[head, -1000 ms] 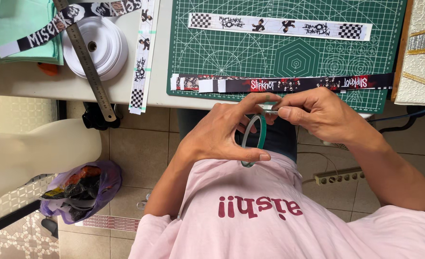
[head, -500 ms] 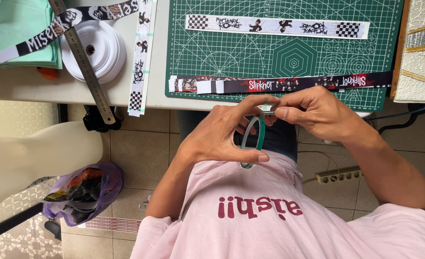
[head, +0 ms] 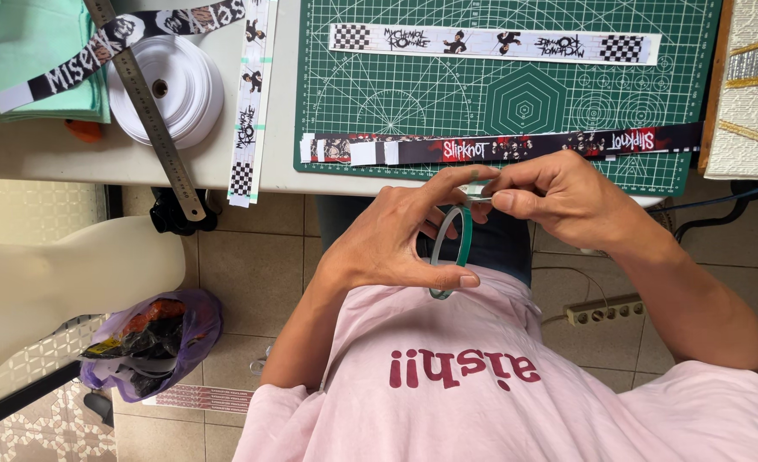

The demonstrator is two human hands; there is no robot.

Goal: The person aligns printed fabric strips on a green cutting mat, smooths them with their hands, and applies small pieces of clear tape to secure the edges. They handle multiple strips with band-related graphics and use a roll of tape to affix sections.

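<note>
My left hand [head: 396,239] grips a thin green tape roll [head: 463,248], thumb under it and fingers over its top, held above my lap in front of the table edge. My right hand [head: 558,198] pinches the loose end of the tape at the roll's upper rim, fingertips meeting those of the left hand. Just beyond both hands, a dark printed strip [head: 516,147] with white tabs at its left end lies along the near edge of the green cutting mat [head: 481,85]. A white printed strip [head: 494,43] with checkered ends lies further back on the mat.
Left of the mat lie a narrow white printed strip [head: 249,103], a white ribbon roll [head: 169,85], a steel ruler [head: 148,111] and a black lettered strip [head: 122,43] over green cloth [head: 28,60]. On the floor: a purple bag [head: 152,338], a power strip [head: 605,310].
Both hands have stayed together on the tape roll; the fingers have shifted only slightly at the roll's top.
</note>
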